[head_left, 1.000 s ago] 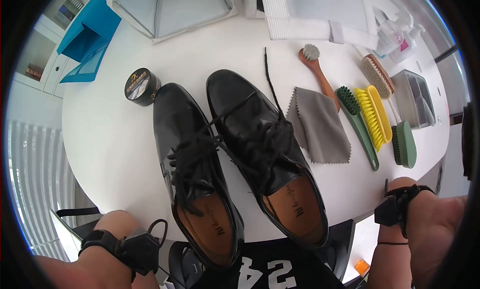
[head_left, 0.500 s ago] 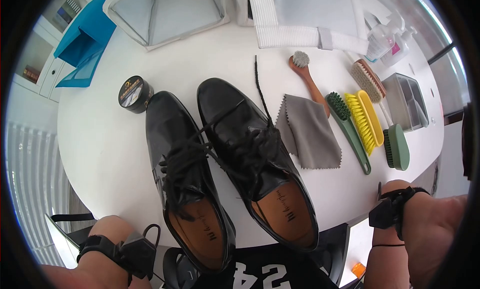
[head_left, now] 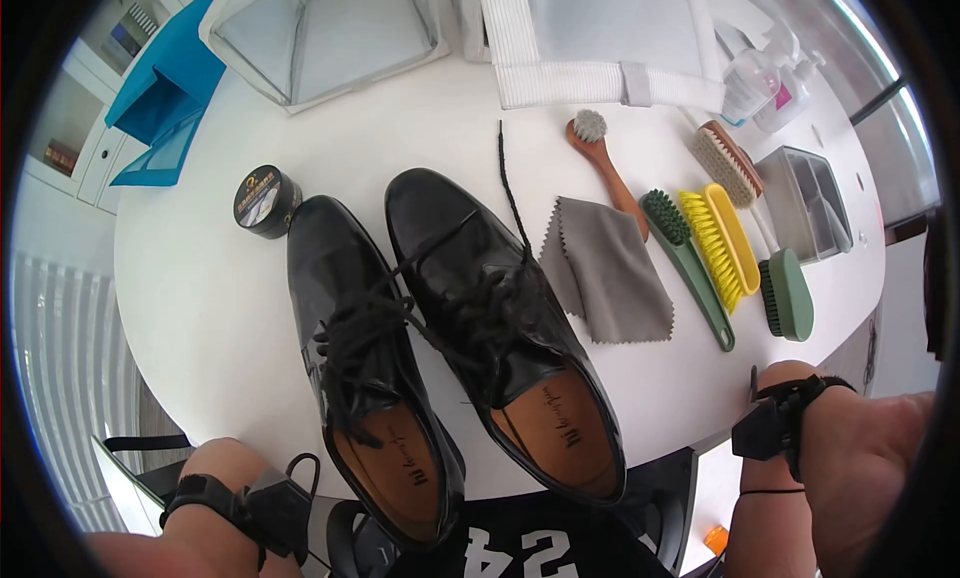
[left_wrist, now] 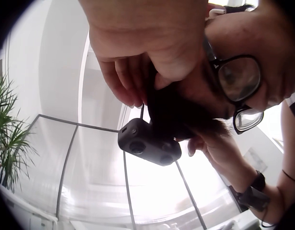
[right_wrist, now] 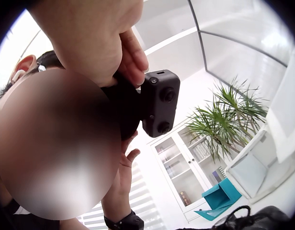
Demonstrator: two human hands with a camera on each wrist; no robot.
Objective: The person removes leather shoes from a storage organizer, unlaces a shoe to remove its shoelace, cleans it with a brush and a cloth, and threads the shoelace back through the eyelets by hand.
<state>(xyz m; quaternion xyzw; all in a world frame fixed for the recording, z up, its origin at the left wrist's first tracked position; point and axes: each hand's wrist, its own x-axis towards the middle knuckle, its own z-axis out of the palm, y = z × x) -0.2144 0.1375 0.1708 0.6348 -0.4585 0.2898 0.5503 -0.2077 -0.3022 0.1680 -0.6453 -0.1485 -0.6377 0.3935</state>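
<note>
Both hands are raised to the black head camera (left_wrist: 148, 143). In the left wrist view, my left hand (left_wrist: 142, 36) has bent fingers at the camera's top edge, its thumb against the dark headband. My right hand (right_wrist: 97, 40) curls its fingers against the edge of the same camera in the right wrist view; its thumb is hidden. In the head view only the forearms with wrist cameras (head_left: 280, 513) show. Between them, a pair of black lace-up shoes (head_left: 325, 253) stands on the white table (head_left: 200, 318), toes pointing away, laces loose.
A round polish tin (head_left: 265, 202) touches the left shoe's toe. Right of the shoes lie a grey cloth (head_left: 615, 273), a wooden dauber (head_left: 610, 173), a green brush (head_left: 690, 273) and a yellow brush (head_left: 738, 243). White-framed bins (head_left: 350, 38) and pump bottles (head_left: 750, 83) stand behind.
In the head view the shoes, tin and brushes have shifted left and downward together as the camera's aim changed. Both forearms stay at the lower corners.
</note>
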